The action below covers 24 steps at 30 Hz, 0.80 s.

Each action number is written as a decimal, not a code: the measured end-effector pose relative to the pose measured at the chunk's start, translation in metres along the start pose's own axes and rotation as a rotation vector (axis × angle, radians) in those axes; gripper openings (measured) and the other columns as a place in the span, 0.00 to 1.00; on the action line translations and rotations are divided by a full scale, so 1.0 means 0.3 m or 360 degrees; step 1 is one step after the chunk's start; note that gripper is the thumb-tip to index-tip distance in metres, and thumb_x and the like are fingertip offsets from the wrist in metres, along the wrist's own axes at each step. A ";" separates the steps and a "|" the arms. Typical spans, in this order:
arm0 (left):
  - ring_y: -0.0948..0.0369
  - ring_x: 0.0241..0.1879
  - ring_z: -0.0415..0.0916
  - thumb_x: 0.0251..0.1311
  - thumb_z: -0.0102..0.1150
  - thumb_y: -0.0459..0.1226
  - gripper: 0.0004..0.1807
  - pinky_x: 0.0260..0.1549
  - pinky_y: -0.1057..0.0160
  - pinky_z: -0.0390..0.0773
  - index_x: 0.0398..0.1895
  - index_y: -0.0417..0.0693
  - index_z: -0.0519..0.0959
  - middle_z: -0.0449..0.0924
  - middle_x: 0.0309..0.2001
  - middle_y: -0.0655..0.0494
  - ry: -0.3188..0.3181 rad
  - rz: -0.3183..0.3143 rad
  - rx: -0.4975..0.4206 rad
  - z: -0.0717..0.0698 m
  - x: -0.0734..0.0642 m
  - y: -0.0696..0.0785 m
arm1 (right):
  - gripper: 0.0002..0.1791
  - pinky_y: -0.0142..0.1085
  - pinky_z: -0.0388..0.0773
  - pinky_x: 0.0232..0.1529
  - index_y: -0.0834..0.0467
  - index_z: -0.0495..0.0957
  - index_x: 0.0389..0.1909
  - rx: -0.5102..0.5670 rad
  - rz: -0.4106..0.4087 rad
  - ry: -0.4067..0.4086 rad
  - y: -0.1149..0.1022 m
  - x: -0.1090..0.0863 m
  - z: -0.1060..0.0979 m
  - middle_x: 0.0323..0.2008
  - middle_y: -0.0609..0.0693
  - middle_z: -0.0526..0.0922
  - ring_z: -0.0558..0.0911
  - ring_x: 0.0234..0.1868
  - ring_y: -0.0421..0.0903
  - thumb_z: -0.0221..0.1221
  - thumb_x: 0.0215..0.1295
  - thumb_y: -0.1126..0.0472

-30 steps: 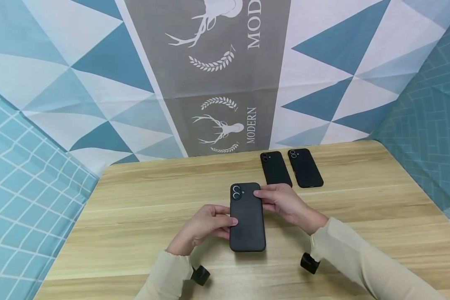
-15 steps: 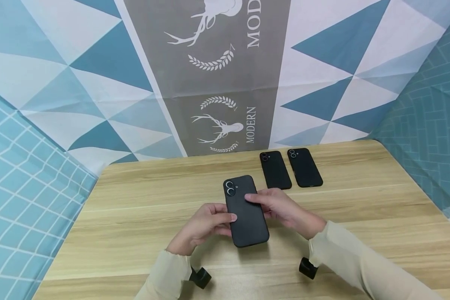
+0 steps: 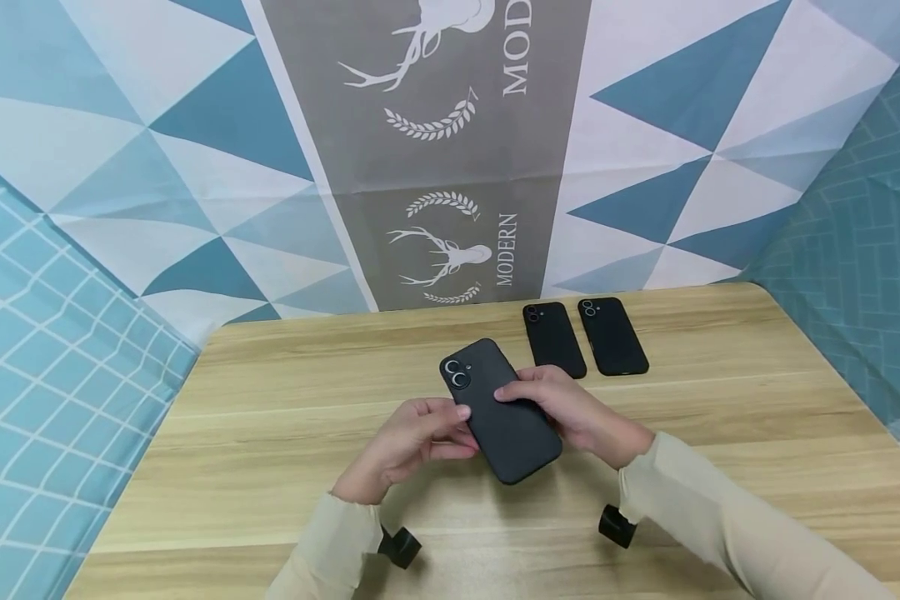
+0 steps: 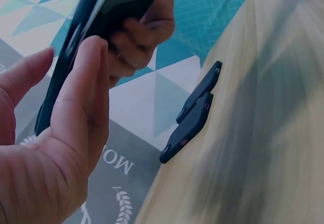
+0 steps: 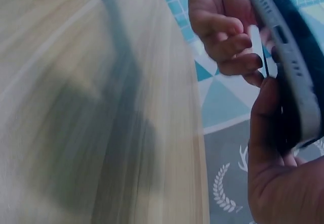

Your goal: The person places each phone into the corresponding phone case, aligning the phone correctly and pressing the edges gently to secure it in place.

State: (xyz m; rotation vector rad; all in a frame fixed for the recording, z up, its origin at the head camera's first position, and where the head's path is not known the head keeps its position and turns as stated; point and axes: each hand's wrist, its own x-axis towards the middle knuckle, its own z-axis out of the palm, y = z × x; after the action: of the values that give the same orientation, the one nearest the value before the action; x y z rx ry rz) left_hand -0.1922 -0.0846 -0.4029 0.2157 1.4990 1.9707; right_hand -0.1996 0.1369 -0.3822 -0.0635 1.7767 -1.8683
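Observation:
A smartphone in a black case [image 3: 512, 429] is held above the table, tilted, its two camera rings toward the upper left. My left hand [image 3: 427, 437] pinches its left edge, the thumb on the back. With its thumb on the back too, my right hand [image 3: 570, 408] grips the right side. Underneath, the left wrist view shows a dark glossy face on the phone [image 4: 126, 6]. In the right wrist view the phone's bottom edge [image 5: 288, 52] shows a port and small holes. A pale narrow strip [image 5: 257, 44] beside the left fingers cannot be identified.
Two black phone-shaped pieces with camera openings, one on the left [image 3: 555, 340] and one on the right [image 3: 612, 336], lie side by side at the back of the wooden table [image 3: 285, 417]. A patterned cloth backdrop [image 3: 622, 108] rises behind the far edge.
The phone has turned anticlockwise between my hands, its camera end swinging left and its bottom end right. My left hand has shifted slightly up along its edge. The two pieces behind stay put.

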 end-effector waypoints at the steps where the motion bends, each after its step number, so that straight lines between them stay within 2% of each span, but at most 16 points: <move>1: 0.61 0.31 0.83 0.64 0.51 0.35 0.06 0.39 0.63 0.84 0.33 0.45 0.79 0.84 0.28 0.55 0.0003 0.0017 -0.0036 -0.003 -0.003 0.006 | 0.17 0.31 0.82 0.30 0.69 0.74 0.44 0.0004 0.0007 -0.0030 -0.001 0.000 -0.005 0.24 0.45 0.84 0.84 0.26 0.39 0.56 0.58 0.61; 5: 0.58 0.35 0.84 0.69 0.45 0.36 0.11 0.41 0.61 0.84 0.37 0.44 0.79 0.85 0.32 0.52 0.0002 0.0087 -0.0214 -0.017 -0.017 0.027 | 0.12 0.29 0.82 0.28 0.65 0.75 0.38 -0.0037 0.0032 -0.0114 -0.004 0.000 -0.019 0.23 0.45 0.84 0.84 0.24 0.39 0.56 0.56 0.63; 8: 0.58 0.36 0.84 0.70 0.42 0.35 0.13 0.42 0.61 0.83 0.38 0.44 0.79 0.85 0.33 0.51 -0.0046 0.0093 -0.0250 -0.023 -0.024 0.035 | 0.11 0.29 0.82 0.27 0.65 0.76 0.37 -0.0096 0.0042 -0.0180 -0.007 -0.002 -0.023 0.23 0.46 0.84 0.84 0.24 0.39 0.56 0.54 0.63; 12: 0.59 0.36 0.84 0.69 0.41 0.33 0.13 0.41 0.62 0.83 0.37 0.44 0.79 0.86 0.33 0.52 -0.0125 0.0060 -0.0173 -0.022 -0.027 0.034 | 0.12 0.29 0.82 0.26 0.65 0.77 0.37 -0.0144 0.0066 -0.0287 -0.010 -0.007 -0.025 0.24 0.47 0.84 0.84 0.24 0.39 0.57 0.53 0.64; 15: 0.59 0.35 0.84 0.68 0.43 0.33 0.11 0.38 0.63 0.84 0.38 0.43 0.78 0.86 0.32 0.53 -0.0147 0.0030 -0.0116 -0.019 -0.027 0.027 | 0.10 0.27 0.81 0.25 0.64 0.77 0.34 -0.0175 0.0081 -0.0378 -0.012 -0.010 -0.026 0.23 0.46 0.84 0.83 0.23 0.38 0.57 0.52 0.64; 20: 0.60 0.34 0.85 0.66 0.47 0.32 0.09 0.36 0.64 0.84 0.42 0.37 0.76 0.85 0.32 0.54 -0.0137 0.0018 -0.0026 -0.011 -0.026 0.013 | 0.12 0.26 0.80 0.23 0.65 0.78 0.37 -0.0227 0.0102 -0.0479 -0.015 -0.015 -0.030 0.23 0.46 0.83 0.83 0.22 0.37 0.58 0.53 0.63; 24: 0.59 0.33 0.85 0.65 0.48 0.32 0.12 0.35 0.63 0.84 0.45 0.32 0.74 0.85 0.32 0.54 -0.0089 0.0070 0.0026 -0.005 -0.026 0.007 | 0.17 0.26 0.80 0.23 0.67 0.75 0.44 -0.0290 0.0103 -0.0475 -0.020 -0.015 -0.036 0.24 0.46 0.83 0.83 0.22 0.37 0.58 0.56 0.61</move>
State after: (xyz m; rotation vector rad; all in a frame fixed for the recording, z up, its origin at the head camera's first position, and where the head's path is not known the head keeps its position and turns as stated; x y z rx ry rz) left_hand -0.1876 -0.0907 -0.3997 0.3108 1.4865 1.9711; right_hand -0.2023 0.1483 -0.3766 -0.3315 1.7116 -1.5556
